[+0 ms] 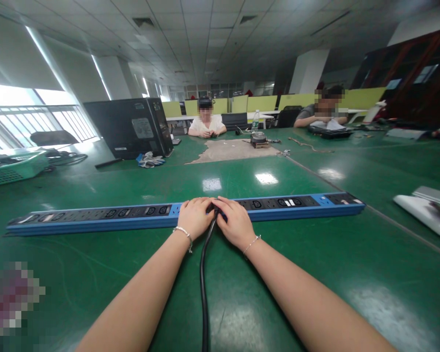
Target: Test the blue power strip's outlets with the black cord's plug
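A long blue power strip (pixel 91 227) with black socket sections lies across the green table in front of me. A black power cord (pixel 204 274) runs up from the table's near edge to the strip's middle, where its end is mostly hidden between my hands. My left hand (pixel 196 217) rests over the strip, fingers curled in against the cord's end. From the other side my right hand (pixel 236 220) closes on the same end, thumb low and fingertips meeting those of the left. Whether the plug is seated in a socket cannot be made out.
A black computer case (pixel 128 127) stands at back left with gloves (pixel 150 160) beside it. A green basket (pixel 18 168) is far left, a white device (pixel 425 215) right. Two people (pixel 207 122) sit across the table, near a bottle (pixel 255 121) and cardboard (pixel 227 151).
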`<state>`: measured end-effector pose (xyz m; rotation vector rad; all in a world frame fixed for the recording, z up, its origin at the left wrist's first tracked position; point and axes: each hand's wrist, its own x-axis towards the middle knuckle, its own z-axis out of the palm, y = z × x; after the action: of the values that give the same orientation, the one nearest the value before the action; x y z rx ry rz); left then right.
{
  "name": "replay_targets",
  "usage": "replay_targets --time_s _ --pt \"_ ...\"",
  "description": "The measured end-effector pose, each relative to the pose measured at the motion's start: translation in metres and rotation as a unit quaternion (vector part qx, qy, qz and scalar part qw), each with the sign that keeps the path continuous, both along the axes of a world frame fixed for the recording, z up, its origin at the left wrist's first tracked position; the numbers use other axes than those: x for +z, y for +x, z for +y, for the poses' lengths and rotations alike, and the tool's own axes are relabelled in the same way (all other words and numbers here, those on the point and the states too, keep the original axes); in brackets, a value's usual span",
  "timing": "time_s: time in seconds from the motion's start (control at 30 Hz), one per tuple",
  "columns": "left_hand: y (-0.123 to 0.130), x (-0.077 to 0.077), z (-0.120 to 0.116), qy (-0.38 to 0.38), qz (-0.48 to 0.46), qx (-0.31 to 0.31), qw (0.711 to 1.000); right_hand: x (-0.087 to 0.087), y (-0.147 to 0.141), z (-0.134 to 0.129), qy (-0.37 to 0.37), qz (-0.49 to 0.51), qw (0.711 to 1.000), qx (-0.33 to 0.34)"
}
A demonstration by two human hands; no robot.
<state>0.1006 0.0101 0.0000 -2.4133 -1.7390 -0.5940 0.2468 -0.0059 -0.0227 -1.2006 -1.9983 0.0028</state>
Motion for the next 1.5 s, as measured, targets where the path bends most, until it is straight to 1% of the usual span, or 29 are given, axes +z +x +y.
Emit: replay_targets --time_s 0.17,0.3,0.4,0.5,0.67,0.8,1.0,1.13,1.33,1.5 --pt "-0.003 -0.001 -0.004 0.003 0.043 -0.035 0.998 0.006 -0.001 0.003 -0.031 0.014 0.999 0.001" --pt "-0.005 0.001 -0.005 -0.014 0.071 -0.047 0.996 0.013 -0.005 0.003 -0.067 0.019 0.997 -0.027" --pt "-0.006 0.002 -0.004 -0.027 0.08 -0.056 0.995 0.017 -0.007 0.003 -0.079 0.006 0.996 -0.051" --pt "-0.006 0.001 -0.004 -0.033 0.081 -0.055 0.995 0.019 -0.01 0.004 -0.083 -0.01 0.994 -0.066" --pt "-0.005 -0.003 -0.003 -0.013 0.075 -0.042 0.996 0.02 -0.012 0.007 -0.098 -0.004 0.991 -0.089" --pt "-0.006 -0.005 -0.002 -0.009 0.059 -0.041 0.997 0.019 -0.011 0.011 -0.111 0.006 0.99 -0.081" --pt "-0.006 -0.005 -0.003 -0.005 0.05 -0.043 0.998 0.017 -0.008 0.013 -0.097 0.002 0.993 -0.071" --pt "-0.004 -0.006 -0.005 0.02 0.057 -0.039 0.997 0.016 -0.01 0.008 -0.071 -0.01 0.995 -0.069" --pt "-0.003 -0.01 -0.006 0.044 0.052 -0.032 0.997 0.01 -0.013 0.007 -0.046 0.009 0.995 -0.084" --pt "-0.004 -0.01 -0.005 0.046 0.049 -0.039 0.997 0.005 -0.013 0.008 -0.02 0.018 0.996 -0.081"
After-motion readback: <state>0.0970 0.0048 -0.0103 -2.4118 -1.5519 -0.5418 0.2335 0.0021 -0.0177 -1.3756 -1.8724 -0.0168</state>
